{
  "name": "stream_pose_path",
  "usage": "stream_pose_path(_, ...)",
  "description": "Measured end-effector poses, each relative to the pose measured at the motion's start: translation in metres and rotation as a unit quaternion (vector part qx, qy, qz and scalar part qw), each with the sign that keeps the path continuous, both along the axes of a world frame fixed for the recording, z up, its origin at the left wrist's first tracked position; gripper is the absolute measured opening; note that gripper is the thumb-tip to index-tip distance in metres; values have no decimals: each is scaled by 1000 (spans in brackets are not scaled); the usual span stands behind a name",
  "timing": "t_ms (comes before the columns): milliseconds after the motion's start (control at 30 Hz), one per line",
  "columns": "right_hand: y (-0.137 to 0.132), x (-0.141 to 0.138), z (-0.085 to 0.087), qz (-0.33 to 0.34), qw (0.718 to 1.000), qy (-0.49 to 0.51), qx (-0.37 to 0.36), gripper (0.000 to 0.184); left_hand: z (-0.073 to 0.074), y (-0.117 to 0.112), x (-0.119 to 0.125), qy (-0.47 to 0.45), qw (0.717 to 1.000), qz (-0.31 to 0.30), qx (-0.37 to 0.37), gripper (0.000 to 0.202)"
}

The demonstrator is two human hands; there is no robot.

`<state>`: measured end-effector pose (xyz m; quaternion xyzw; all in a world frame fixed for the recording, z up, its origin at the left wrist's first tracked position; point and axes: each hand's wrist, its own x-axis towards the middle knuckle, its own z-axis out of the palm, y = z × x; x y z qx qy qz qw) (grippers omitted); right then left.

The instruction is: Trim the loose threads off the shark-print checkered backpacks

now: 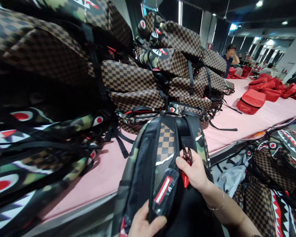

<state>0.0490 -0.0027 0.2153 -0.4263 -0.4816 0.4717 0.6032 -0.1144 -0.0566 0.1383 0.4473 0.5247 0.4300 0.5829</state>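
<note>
A black, camouflage and checkered backpack (140,171) stands in front of me with its strap side towards me. My left hand (146,222) grips the lower part of a padded shoulder strap (165,140), thumb on top. On that strap lies a red-and-white label (162,190) under clear plastic film. My right hand (193,169) is closed round small red-handled pliers (185,179), their dark jaws pointing up and away from me. Its thumb is at the strap's edge; whether it also pinches the strap I cannot tell.
Checkered backpacks (129,77) are piled high behind and to the left on a pink-covered table (88,187). Red bags (251,101) lie farther along it. More shark-mouth backpacks (259,200) fill the lower right. A person (229,62) is at the far side.
</note>
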Motion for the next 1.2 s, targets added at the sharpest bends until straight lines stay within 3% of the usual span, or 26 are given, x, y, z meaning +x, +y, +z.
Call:
stream_pose_path(100,7,8,1,-53,995,-76,32,32,0,24,-3,11,999,-35,19,60)
stream_pose_path(267,37,10,-33,-94,993,-76,2,29,20,58,1,-24,990,-15,137,63)
stream_pose_path(400,44,4,-45,-88,994,-60,3,24,38,83,10,109,961,-42,249,39)
stream_pose_path(533,36,-6,-40,-63,994,-86,2,20,44,95,15,220,912,5,347,27)
stream_pose_path(700,22,-17,-36,-44,991,-122,17,22,46,74,13,240,897,62,366,15)
stream_pose_path(867,-4,-27,-30,-19,982,-183,40,28,52,34,10,213,915,112,323,9)
stream_pose_path(1067,-29,-36,-17,44,959,-235,152,24,75,-7,0,95,953,165,235,13)
stream_pose_path(1200,-37,-41,-21,73,952,-244,171,23,76,-22,-9,-9,967,180,183,20)
